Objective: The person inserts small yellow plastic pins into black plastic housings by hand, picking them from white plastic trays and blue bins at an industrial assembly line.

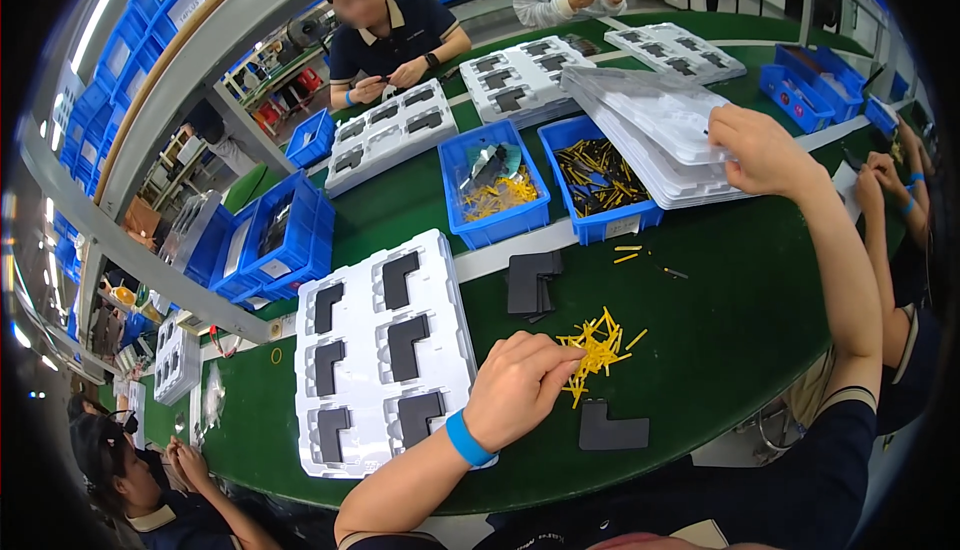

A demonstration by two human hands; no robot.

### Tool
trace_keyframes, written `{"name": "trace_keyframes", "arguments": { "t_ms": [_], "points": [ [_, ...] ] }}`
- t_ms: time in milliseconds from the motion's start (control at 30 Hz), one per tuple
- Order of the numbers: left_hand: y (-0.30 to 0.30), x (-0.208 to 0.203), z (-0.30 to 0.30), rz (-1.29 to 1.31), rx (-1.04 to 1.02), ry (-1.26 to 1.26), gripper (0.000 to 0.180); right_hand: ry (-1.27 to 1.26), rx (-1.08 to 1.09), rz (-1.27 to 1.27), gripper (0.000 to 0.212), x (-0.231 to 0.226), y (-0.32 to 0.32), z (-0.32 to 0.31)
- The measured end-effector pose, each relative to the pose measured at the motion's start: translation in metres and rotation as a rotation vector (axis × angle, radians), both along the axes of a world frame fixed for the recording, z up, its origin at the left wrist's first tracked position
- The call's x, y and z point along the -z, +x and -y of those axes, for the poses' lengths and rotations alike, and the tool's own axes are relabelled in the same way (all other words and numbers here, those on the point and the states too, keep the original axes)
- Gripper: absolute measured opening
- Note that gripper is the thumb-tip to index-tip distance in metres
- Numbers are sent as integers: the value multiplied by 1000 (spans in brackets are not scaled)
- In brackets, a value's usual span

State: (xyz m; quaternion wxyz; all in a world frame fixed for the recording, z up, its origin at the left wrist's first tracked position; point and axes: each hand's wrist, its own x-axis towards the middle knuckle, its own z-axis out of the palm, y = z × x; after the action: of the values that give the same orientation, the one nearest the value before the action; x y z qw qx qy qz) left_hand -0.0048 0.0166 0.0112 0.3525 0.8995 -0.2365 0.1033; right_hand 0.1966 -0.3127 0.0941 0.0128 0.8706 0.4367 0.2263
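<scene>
The left hand [518, 386], low in the centre of the frame, has its fingers curled loosely and its fingertips [572, 354] touching a small heap of yellow plastic pins [598, 348] on the green table [720, 330]. Whether it has a pin pinched cannot be told. A blue wristband [467, 439] circles that wrist. Just below the heap lies a single black L-shaped part [610, 431], flat on the table. To the left of the hand sits a white moulded tray [383, 355] with six pockets, each holding a black L-shaped part. Above the hand, towards the middle, is a short stack of black L-shaped parts [532, 283].

The right hand [760, 150], in the upper right, grips the edge of a stack of empty white trays [655, 130], which rests over a blue bin of black-and-yellow parts [598, 175]. Beside it stands a second blue bin of yellow pieces [495, 185].

Other people work along the far and right edges.
</scene>
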Motion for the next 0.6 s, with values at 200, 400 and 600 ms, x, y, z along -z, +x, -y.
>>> {"name": "trace_keyframes", "arguments": {
  "t_ms": [200, 400, 600],
  "points": [
    [-1, 0, -1, -31, 1, 11, 13, 119, -71, -179, 28, 2, 2, 4],
    [2, -6, -1, -204, 0, -91, 17, 278, -17, 26, 26, -18, -3, 14],
    [4, 6, -11, -337, 77, -1000, 75, 141, -338, 271, 20, -18, -80, -72]
  ]
}}
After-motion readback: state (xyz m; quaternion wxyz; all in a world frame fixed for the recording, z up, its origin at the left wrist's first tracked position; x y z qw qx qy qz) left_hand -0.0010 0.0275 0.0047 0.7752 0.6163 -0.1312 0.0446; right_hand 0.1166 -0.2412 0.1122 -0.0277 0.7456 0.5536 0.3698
